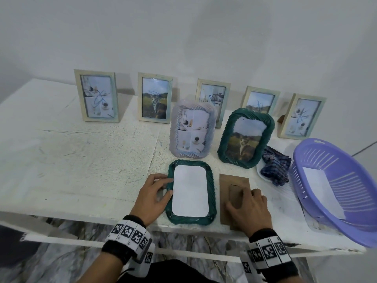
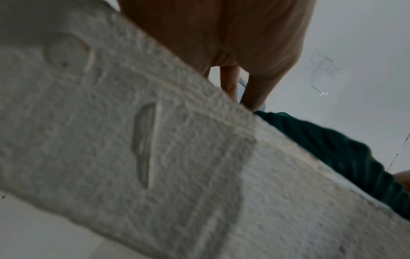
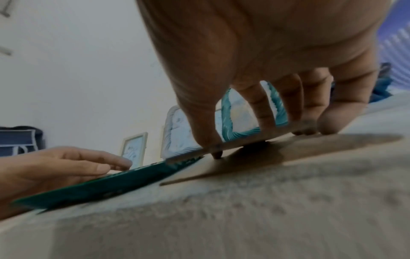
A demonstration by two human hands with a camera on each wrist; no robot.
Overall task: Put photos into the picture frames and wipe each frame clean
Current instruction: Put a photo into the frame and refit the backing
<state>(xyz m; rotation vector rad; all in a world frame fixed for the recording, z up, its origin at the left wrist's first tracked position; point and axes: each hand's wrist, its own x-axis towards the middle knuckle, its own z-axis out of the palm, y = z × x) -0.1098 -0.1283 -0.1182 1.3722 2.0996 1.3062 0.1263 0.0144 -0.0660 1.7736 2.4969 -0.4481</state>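
You have a purple slotted basket (image 1: 350, 180) at the right edge of the scuffed white table (image 1: 81, 160), near its front corner. A plain white wall (image 1: 183, 37) rises behind the far edge; marbled flooring (image 1: 183, 240) shows below the front.

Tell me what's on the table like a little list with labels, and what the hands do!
Surface: white table
Back row: five wooden frames, standing, photos in
Middle: lilac wavy frame and dark green wavy frame, standing, photos in
Front: flat green frame, face down, white sheet in it
Holding: left hand rests fingers on its left edge; right hand pinches the brown backing board beside it
Right side: checked cloth, purple basket holding paper
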